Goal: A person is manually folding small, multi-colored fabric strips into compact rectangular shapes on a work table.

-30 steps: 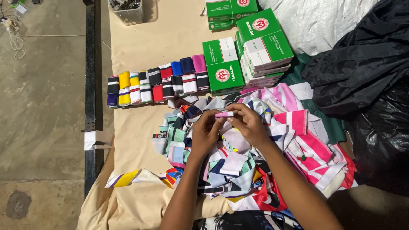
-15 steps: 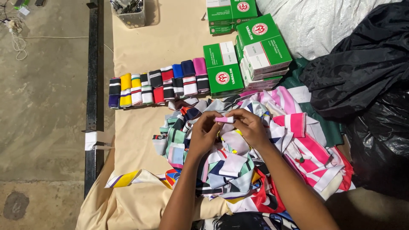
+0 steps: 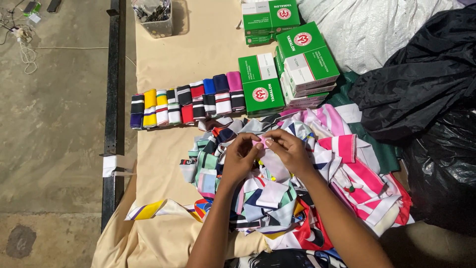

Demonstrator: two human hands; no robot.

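Both hands meet over a loose pile of striped fabric strips (image 3: 277, 198) on a cream cloth-covered table (image 3: 193, 44). My left hand (image 3: 240, 156) and my right hand (image 3: 287, 149) pinch the same small pink fabric piece (image 3: 259, 143) between their fingertips, a little above the pile. Beyond the hands lies a neat row of rolled fabric strips (image 3: 186, 101) in yellow, red, blue, pink and black-and-white bands.
Green and white boxes (image 3: 297, 59) are stacked behind the pile. A clear tub of small items (image 3: 154, 17) stands at the far edge. Black plastic bags (image 3: 426, 99) and a white sack (image 3: 372, 25) lie on the right. A black metal rail (image 3: 114, 99) and concrete floor run along the left.
Both hands have shifted slightly down and towards me with the pink piece, fingers working it; the pile and the row are unmoved.
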